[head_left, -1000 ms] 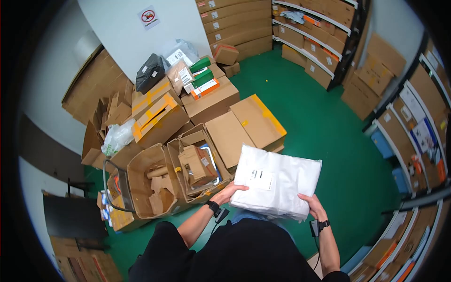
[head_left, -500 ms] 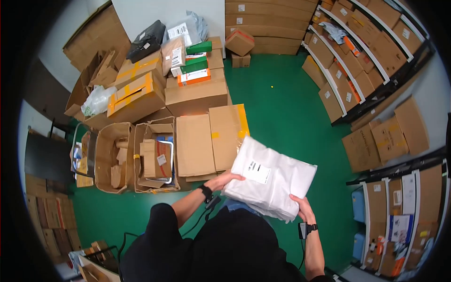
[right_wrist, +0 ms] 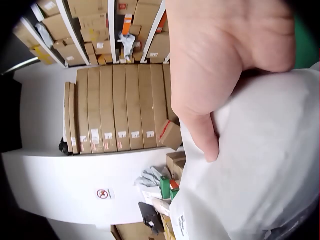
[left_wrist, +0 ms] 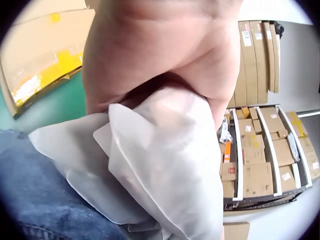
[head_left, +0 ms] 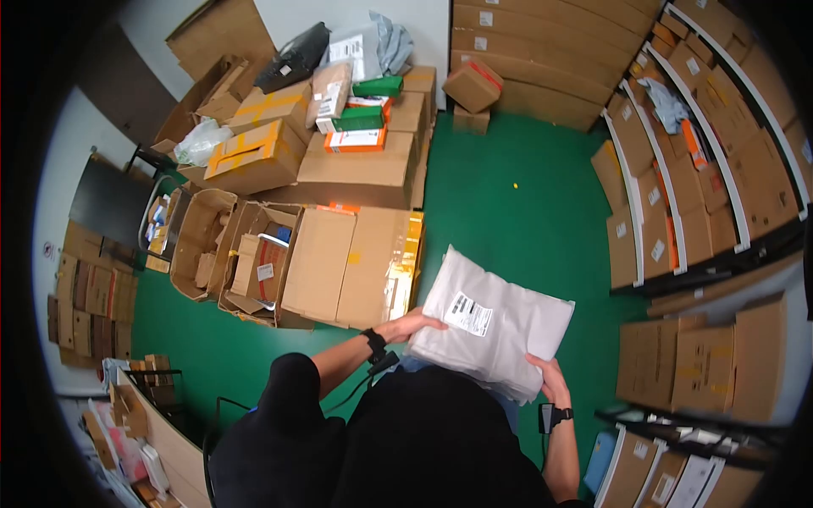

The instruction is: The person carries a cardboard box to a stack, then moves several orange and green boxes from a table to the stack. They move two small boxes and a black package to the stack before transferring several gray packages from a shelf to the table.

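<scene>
The white parcel, probably soft and slippery, is held above the green floor, the grip of left hand and right hand closed around opposite edges, probably the surest holding places

**Thin Plastic Amid Matt Cardboard**

The white package looks like thin plastic, creased, with a soft sheen; its label is smooth, paper-like. The closed carton is dull brown cardboard, crossed by glossy yellow tape. The floor looks smooth, the trousers rough denim, the shirt matt black cloth.
</scene>
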### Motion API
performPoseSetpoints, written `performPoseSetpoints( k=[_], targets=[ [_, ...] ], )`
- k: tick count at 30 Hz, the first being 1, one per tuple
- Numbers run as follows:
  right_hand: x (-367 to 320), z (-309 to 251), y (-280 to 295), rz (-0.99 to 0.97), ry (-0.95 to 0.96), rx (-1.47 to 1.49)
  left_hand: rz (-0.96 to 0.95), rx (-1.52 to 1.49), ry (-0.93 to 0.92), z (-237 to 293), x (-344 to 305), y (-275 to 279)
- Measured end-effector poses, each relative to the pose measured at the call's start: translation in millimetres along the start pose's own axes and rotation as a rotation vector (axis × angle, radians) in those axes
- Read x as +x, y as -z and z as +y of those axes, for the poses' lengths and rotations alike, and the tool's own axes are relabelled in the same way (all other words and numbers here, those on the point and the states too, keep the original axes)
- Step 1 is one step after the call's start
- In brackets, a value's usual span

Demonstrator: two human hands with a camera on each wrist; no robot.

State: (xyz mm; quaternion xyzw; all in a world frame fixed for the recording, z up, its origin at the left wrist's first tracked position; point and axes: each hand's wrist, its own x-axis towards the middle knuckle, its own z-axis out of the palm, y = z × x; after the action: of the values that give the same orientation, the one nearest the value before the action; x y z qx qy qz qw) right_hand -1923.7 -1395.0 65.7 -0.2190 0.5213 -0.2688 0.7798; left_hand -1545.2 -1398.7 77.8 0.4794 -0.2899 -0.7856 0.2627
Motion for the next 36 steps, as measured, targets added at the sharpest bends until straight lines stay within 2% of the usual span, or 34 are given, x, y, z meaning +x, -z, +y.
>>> performPoseSetpoints(
  k=[1, 2, 5, 9, 11, 13, 17, 18, 22, 24, 26, 31, 36],
  targets=[
    [5, -16, 8, -0.032, 0.038, -0.049, 0.019, -0.058, -0.019, 0, 3, -8],
    [8, -43, 12, -0.077, -0.037, -0.077, 0.063, -0.084, -0.043, 14, -3, -24],
    [34, -123, 11, -0.198, -0.054, -0.185, 0.197, -0.169, -0.091, 55, -2, -51],
    [89, -178, -2, -0.325, -0.007, -0.338, 0.326, -0.350, -0.198, 55, 9, -50],
    [130, -210, -20, -0.378, -0.043, -0.401, 0.402, -0.417, -0.207, 55, 23, -42],
    [171, -243, -46, -0.461, -0.221, -0.512, 0.464, -0.477, -0.204, 59, 36, -27],
    [273, -273, -100, -0.583, -0.230, -0.634, 0.617, -0.678, -0.247, 75, 62, 16],
    [298, -285, -115, -0.597, -0.222, -0.674, 0.661, -0.684, -0.324, 86, 73, 26],
    [387, -346, -187, -0.611, -0.244, -0.787, 0.696, -0.833, -0.355, 121, 117, 95],
    [427, -387, -233, -0.654, -0.160, -0.901, 0.709, -0.848, -0.401, 161, 132, 129],
    [456, -423, -272, -0.662, -0.178, -0.916, 0.745, -0.829, -0.443, 199, 142, 149],
    [519, -467, -314, -0.732, -0.203, -0.892, 0.831, -0.830, -0.521, 259, 166, 185],
    [600, -503, -359, -0.848, -0.277, -0.953, 0.915, -0.963, -0.487, 302, 204, 211]
  ],
)
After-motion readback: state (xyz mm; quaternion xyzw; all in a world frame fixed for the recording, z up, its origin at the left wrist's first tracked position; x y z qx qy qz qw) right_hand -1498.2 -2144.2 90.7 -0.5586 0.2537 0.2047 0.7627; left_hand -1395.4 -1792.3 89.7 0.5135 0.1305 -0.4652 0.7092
